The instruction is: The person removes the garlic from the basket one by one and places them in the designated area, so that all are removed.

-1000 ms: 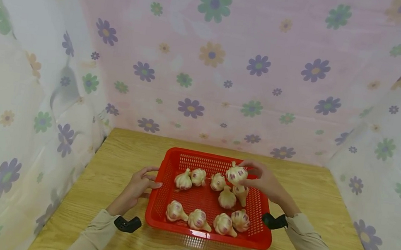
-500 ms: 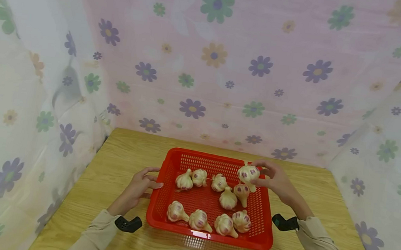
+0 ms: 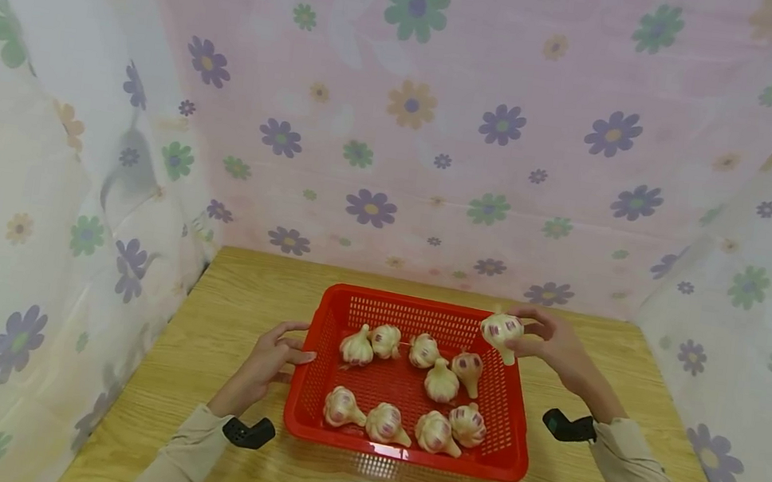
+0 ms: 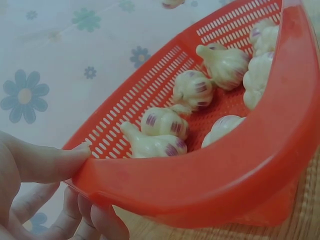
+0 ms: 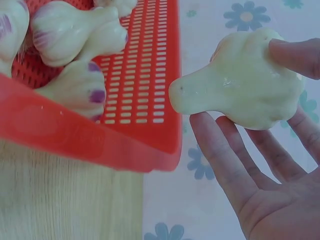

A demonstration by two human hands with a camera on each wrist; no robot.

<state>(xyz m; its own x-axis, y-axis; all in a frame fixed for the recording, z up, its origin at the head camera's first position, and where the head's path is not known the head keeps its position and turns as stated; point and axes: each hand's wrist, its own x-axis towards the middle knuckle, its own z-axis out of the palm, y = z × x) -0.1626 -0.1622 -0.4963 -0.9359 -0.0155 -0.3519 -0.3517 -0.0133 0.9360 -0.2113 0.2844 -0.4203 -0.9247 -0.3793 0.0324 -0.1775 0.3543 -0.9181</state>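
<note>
A red plastic basket (image 3: 396,453) with slotted walls stands on the table, several garlic bulbs (image 3: 442,380) lying in it. My left hand (image 3: 268,359) grips its left rim, thumb on top and fingers beneath, as the left wrist view shows. At the basket's back right corner my right hand (image 3: 554,346) holds one garlic bulb (image 3: 502,330) up at rim height between thumb and fingers. In the right wrist view this held bulb (image 5: 245,82) appears beside the basket wall, its stem pointing toward the basket.
Wood-grain table (image 3: 235,295) surrounds the basket on all sides. Flower-printed cloth (image 3: 444,119) hangs behind the table and along both sides. A black device (image 3: 248,432) sits on each wrist.
My right hand has carried the garlic bulb to the right, from over the basket's back part to its right rim. The left hand has kept its hold on the basket.
</note>
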